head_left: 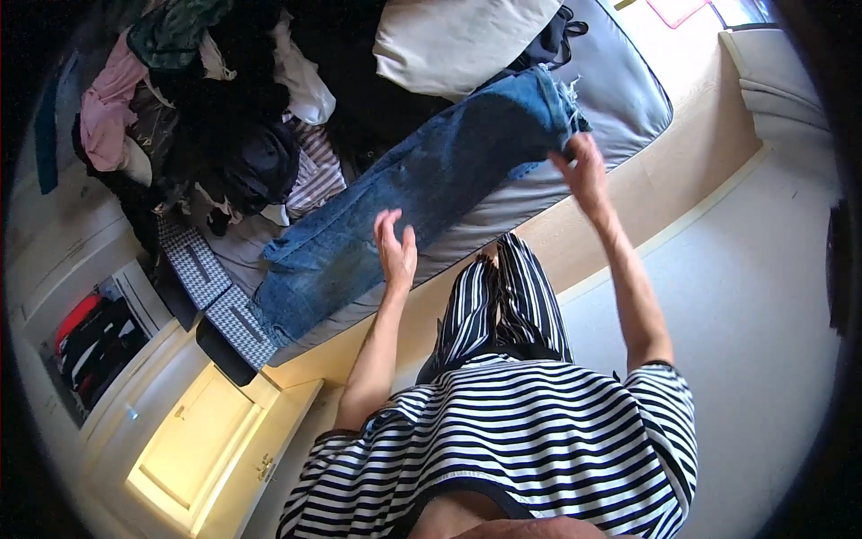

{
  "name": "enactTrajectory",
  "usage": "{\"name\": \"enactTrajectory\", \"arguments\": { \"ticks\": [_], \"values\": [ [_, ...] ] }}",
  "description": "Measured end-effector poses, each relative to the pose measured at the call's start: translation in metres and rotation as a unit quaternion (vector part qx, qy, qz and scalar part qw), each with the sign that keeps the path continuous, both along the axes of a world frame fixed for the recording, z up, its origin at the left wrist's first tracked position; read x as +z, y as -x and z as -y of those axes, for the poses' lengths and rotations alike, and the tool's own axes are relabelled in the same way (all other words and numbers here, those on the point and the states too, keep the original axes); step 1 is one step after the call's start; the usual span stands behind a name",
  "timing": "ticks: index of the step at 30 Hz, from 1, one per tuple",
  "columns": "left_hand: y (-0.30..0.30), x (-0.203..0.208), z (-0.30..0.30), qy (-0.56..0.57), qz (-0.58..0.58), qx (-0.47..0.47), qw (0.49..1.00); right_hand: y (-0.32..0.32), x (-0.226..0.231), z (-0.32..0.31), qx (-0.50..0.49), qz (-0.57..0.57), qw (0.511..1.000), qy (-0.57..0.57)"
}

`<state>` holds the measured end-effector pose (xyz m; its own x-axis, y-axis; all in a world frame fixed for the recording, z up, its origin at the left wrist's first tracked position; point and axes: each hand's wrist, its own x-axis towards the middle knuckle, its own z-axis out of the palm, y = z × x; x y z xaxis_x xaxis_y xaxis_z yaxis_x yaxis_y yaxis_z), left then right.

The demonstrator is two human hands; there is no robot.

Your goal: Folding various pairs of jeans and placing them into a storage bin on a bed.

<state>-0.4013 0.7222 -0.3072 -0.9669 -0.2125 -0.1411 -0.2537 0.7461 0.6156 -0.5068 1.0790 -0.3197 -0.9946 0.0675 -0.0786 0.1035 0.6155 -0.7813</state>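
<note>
Our right hand [584, 171] pinches the frayed hem end of a pair of faded blue denim jeans [422, 198], fingers closed on the cloth. Our left hand [395, 251] hovers open, fingers spread, just above the jeans' middle, not gripping. The jeans lie stretched flat along the grey mattress [628, 99], running from our right hand toward a heap of dark clothes [224, 135].

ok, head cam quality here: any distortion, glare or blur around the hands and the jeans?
Head view: strong fisheye, the bed edge bows and a black vignette rings the frame. Glare blows out the yellow cabinet door and the top right corner. The left hand and right hand look slightly soft; the blue denim jeans are evenly lit, the dark clothes pile is underexposed.
</note>
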Motion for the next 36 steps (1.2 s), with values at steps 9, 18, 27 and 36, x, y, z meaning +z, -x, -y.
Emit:
{"name": "enactTrajectory", "arguments": {
  "ticks": [9,18,27,36],
  "values": [
    [0.16,0.025,-0.104,-0.125,-0.125,-0.229,0.957,-0.081,0.02,0.057,0.045,0.096,0.994,0.012],
    [0.214,-0.023,-0.139,-0.029,0.007,-0.199,0.98,-0.054,-0.001,0.002,0.059,0.126,0.99,0.005],
    [0.237,-0.007,-0.219,0.101,-0.065,-0.34,0.933,-0.022,0.008,-0.039,0.238,0.198,0.949,0.057],
    [0.194,-0.018,-0.171,-0.04,-0.109,0.112,0.987,0.083,-0.018,-0.09,-0.002,0.083,0.975,0.205]
  ]
}}
